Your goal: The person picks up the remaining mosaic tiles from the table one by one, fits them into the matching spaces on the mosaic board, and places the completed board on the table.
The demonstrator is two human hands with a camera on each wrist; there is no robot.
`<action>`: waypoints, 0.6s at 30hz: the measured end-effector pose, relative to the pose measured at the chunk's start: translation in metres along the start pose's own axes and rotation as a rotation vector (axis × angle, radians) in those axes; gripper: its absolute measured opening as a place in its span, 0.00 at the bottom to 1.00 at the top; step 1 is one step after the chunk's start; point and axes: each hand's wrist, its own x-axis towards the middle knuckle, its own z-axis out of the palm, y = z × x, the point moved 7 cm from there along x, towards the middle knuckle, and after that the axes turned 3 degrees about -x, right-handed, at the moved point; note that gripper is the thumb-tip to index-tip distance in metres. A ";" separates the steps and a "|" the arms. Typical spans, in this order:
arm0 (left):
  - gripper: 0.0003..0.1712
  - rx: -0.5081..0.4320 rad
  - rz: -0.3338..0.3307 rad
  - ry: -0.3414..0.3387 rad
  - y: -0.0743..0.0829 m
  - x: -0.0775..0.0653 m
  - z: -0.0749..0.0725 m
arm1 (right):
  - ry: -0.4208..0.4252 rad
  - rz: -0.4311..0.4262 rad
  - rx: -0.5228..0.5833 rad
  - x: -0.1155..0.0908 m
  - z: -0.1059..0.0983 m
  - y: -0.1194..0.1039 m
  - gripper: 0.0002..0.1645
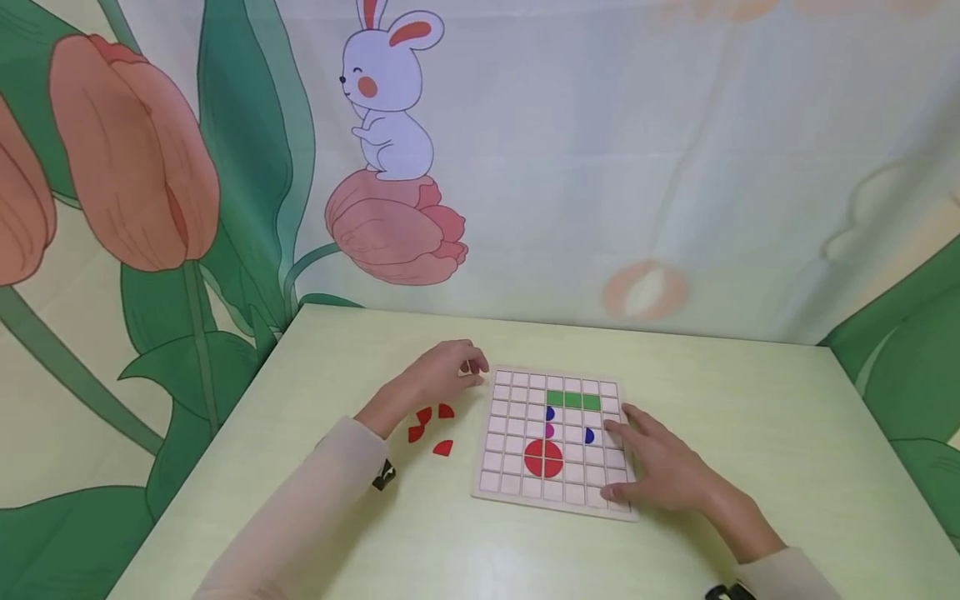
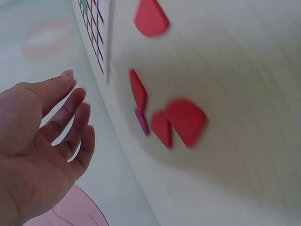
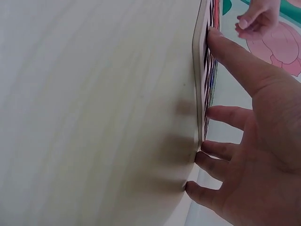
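A square gridded board (image 1: 510,482) lies on the table. It bears a row of green squares (image 1: 573,401), two blue half-discs (image 1: 589,436), a magenta half-disc (image 1: 550,431) and red quarter pieces that form a circle (image 1: 543,458). My left hand (image 1: 447,372) hovers by the board's far left corner, its fingers loosely bent; in the left wrist view the hand (image 2: 51,127) holds nothing. My right hand (image 1: 663,462) rests spread at the board's right edge, thumb and a fingertip on the grid. In the right wrist view, other fingertips (image 3: 210,165) touch down beside the board's edge.
Several loose red quarter pieces (image 1: 443,448) lie left of the board, below my left forearm. A purple piece (image 2: 141,121) is among them in the left wrist view. Behind the table's far edge hangs a printed curtain (image 1: 555,167).
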 end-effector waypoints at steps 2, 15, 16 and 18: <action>0.11 -0.009 -0.039 -0.003 -0.011 -0.006 -0.004 | 0.002 -0.002 -0.004 0.000 -0.001 0.000 0.63; 0.07 0.038 -0.140 -0.010 -0.048 -0.037 -0.012 | 0.011 -0.019 0.041 0.002 0.001 0.000 0.62; 0.06 0.038 -0.131 -0.010 -0.049 -0.038 -0.012 | 0.007 -0.013 0.042 0.002 0.002 0.000 0.62; 0.06 0.035 -0.114 -0.011 -0.051 -0.041 -0.010 | -0.001 -0.002 0.043 0.002 0.003 0.001 0.63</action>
